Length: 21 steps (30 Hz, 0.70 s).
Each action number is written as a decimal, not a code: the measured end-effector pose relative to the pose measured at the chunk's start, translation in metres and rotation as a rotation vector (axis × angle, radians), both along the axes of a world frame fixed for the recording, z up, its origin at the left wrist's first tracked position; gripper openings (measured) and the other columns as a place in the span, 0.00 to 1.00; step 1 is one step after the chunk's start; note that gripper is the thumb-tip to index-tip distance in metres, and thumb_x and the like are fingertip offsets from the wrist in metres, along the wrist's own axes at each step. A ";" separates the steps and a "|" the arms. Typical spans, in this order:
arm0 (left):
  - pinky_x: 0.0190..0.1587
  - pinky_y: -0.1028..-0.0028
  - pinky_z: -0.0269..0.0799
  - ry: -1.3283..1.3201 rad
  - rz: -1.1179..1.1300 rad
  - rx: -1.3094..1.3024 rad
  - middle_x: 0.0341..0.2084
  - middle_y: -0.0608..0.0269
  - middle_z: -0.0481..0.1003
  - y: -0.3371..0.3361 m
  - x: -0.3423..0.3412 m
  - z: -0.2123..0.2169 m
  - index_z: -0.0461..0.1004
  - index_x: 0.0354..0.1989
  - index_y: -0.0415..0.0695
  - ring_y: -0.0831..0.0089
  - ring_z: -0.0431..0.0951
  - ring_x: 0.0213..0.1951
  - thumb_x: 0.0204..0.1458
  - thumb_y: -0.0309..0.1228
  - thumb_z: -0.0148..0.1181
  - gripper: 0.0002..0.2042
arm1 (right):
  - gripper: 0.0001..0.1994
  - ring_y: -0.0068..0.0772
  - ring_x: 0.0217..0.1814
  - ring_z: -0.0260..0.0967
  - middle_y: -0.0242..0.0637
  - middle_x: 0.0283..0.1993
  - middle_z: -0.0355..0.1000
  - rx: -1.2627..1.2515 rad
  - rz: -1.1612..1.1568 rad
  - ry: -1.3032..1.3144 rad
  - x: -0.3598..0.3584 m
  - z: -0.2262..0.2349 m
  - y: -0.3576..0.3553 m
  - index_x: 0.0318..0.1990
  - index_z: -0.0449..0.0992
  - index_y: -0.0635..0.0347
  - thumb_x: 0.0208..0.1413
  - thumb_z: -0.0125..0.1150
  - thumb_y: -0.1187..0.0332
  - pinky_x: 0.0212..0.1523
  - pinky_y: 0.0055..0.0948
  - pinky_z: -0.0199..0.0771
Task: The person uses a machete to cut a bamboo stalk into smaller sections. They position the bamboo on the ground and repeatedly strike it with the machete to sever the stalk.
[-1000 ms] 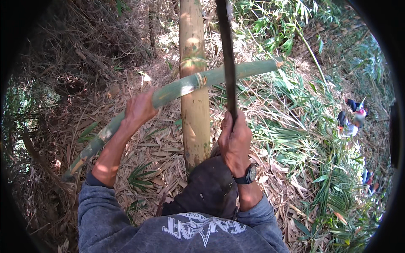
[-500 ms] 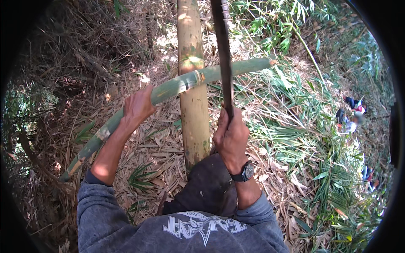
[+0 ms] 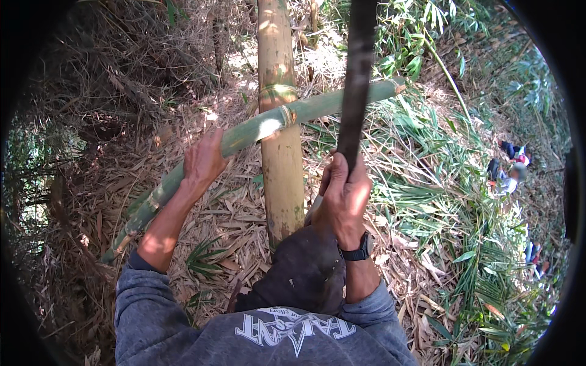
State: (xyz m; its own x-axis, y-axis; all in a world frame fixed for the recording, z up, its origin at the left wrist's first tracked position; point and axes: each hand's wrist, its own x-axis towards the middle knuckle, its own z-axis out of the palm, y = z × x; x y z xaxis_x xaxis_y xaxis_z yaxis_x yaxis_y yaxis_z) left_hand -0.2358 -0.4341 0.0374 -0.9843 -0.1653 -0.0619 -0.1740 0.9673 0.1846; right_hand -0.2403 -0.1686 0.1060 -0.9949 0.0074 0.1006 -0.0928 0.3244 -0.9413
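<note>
A green bamboo pole point(image 3: 247, 133) slants from lower left to upper right and crosses over a thick yellowish bamboo trunk point(image 3: 282, 177). My left hand point(image 3: 204, 160) is closed around the green pole, left of the trunk. In my right hand point(image 3: 346, 195) is the handle end of a machete point(image 3: 359, 73). Its long dark blade points up and away, passing in front of the green pole to the right of the trunk. Whether the blade touches the pole I cannot tell. The blade's far tip runs out of the picture.
Dry leaves point(image 3: 226, 207) cover the ground around the trunk. Green cut foliage point(image 3: 415, 183) lies to the right, and tangled dry twigs point(image 3: 146, 61) fill the upper left. My dark-clad knee point(image 3: 299, 268) is at the trunk's near end. A person point(image 3: 506, 178) is far off at right.
The machete has shifted right and turned, so more of its flat side shows. My right wrist has rotated. The green pole and my left hand have slid slightly to the right.
</note>
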 end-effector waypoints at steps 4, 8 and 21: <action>0.35 0.58 0.77 -0.081 0.027 0.005 0.33 0.50 0.76 -0.006 -0.005 -0.009 0.68 0.43 0.43 0.56 0.80 0.35 0.45 0.36 0.70 0.20 | 0.09 0.55 0.20 0.69 0.53 0.17 0.67 0.298 0.138 -0.032 -0.007 -0.054 0.012 0.36 0.67 0.67 0.63 0.52 0.69 0.20 0.44 0.65; 0.36 0.54 0.75 -0.007 -0.019 -0.022 0.35 0.49 0.76 -0.004 -0.007 -0.009 0.66 0.43 0.44 0.49 0.78 0.37 0.41 0.34 0.72 0.23 | 0.11 0.64 0.22 0.67 0.58 0.17 0.67 0.434 0.242 -0.127 -0.018 -0.071 0.016 0.33 0.66 0.68 0.62 0.51 0.67 0.23 0.52 0.62; 0.38 0.55 0.74 -0.072 0.038 0.038 0.36 0.51 0.76 -0.004 -0.005 -0.009 0.67 0.47 0.45 0.51 0.78 0.38 0.38 0.28 0.69 0.24 | 0.07 0.55 0.18 0.68 0.53 0.17 0.67 0.359 0.205 -0.097 -0.007 -0.048 0.014 0.36 0.69 0.66 0.63 0.52 0.70 0.19 0.45 0.63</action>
State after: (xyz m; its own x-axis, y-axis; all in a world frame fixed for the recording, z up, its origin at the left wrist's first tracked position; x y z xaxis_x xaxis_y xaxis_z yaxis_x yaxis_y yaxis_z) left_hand -0.2413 -0.4378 0.0281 -0.9701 -0.1987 -0.1391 -0.2247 0.9522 0.2071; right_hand -0.2476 -0.1549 0.0584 -0.9772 -0.2098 -0.0329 -0.1062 0.6171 -0.7797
